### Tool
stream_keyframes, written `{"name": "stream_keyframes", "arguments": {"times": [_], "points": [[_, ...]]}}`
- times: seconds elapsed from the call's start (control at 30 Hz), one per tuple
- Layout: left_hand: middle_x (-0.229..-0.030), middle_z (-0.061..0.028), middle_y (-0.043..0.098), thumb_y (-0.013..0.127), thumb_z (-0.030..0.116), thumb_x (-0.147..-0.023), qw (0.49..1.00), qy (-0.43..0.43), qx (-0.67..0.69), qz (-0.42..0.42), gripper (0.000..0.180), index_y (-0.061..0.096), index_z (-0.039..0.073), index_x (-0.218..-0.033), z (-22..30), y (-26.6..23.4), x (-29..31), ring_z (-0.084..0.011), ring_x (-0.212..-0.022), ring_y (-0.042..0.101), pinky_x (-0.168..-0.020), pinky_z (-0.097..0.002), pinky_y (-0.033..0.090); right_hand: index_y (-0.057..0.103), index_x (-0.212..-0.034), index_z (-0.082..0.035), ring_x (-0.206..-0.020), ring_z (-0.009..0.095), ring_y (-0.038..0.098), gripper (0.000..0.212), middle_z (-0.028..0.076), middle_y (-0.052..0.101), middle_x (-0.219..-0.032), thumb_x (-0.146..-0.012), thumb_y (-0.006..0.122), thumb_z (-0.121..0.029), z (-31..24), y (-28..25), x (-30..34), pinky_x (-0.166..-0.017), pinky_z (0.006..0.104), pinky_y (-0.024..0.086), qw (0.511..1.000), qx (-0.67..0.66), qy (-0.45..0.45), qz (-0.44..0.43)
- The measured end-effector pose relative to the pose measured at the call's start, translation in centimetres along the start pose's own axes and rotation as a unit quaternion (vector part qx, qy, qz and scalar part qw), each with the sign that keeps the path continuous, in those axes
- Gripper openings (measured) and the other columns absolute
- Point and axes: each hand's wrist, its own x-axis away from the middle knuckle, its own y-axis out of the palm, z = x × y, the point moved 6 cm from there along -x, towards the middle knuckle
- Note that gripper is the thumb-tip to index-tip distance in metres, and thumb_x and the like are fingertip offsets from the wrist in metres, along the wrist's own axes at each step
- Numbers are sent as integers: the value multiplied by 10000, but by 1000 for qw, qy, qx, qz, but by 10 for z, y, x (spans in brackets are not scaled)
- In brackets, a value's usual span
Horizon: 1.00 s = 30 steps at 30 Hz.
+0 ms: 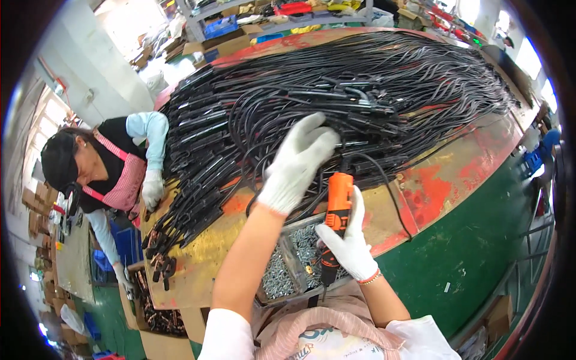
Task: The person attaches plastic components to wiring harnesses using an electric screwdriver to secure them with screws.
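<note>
My left hand (302,161), in a white knit glove, reaches over a large heap of black cables (270,114) with long black handle-like ends. Its fingers are apart, with the tips at the dark parts in the middle of the heap; nothing shows gripped in them. In my gloved right hand (351,243) is an orange and black power screwdriver (339,201), bit pointing down toward me. Below it, a divided tray (292,255) of small silver screws sits at the table's near edge, close to my body. A dark cable (390,192) loops out right of the screwdriver.
A co-worker (111,162) in gloves and a pink apron stands at the table's left end. Beside them, a cardboard box (171,345) holds copper-coloured pieces. The worn red and yellow table (444,180) curves to the right above a green floor (429,273). Shelves (282,24) stand behind.
</note>
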Motion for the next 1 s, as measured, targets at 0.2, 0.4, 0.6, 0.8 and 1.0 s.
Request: {"name": "stream_keyframes", "arguments": {"times": [0.2,0.4,0.6,0.8,1.0], "points": [[-1098,-84,637,651,94,-934,952,28,-114,284,484,465,-24,-1365,-8,-195,174,-102,-927,592,-804,-231,490,379,-1426,22,-1281,413,401,757,256,438,-1365,-794,728,-206,-28,29,4,-1097,478,333,927,363,-91,-37],[-1006,-108,690,657,132,-914,787,-70,-426,441,252,654,22,-1141,-34,-297,364,-225,-894,657,-781,-337,516,526,-1327,4,-1200,390,489,607,216,478,-1326,-797,785,-140,-61,35,9,-1040,459,411,849,454,-269,10],[-928,-173,685,621,228,-909,638,-111,-638,416,184,679,117,-1044,-20,-323,386,-372,-827,658,-696,-436,526,607,-1207,-61,-1088,320,584,433,126,619,-1137,-789,711,-103,-103,206,-16,-962,426,457,777,302,-421,-358],[-843,-125,682,552,271,-930,532,-233,-761,289,271,596,150,-1169,-33,-345,350,-312,-745,683,-615,-466,546,574,-1154,-97,-1023,270,560,400,84,583,-1048,-808,698,-254,-20,321,-38,-906,416,453,717,408,-450,-343],[-780,-96,671,694,338,-807,513,-185,-822,168,227,661,123,-871,4,-347,360,-285,-709,683,-597,-428,544,612,-1140,-131,-1020,291,587,413,88,619,-1029,-850,682,-416,-12,326,-41,-836,420,488,650,456,-356,-492]]}}
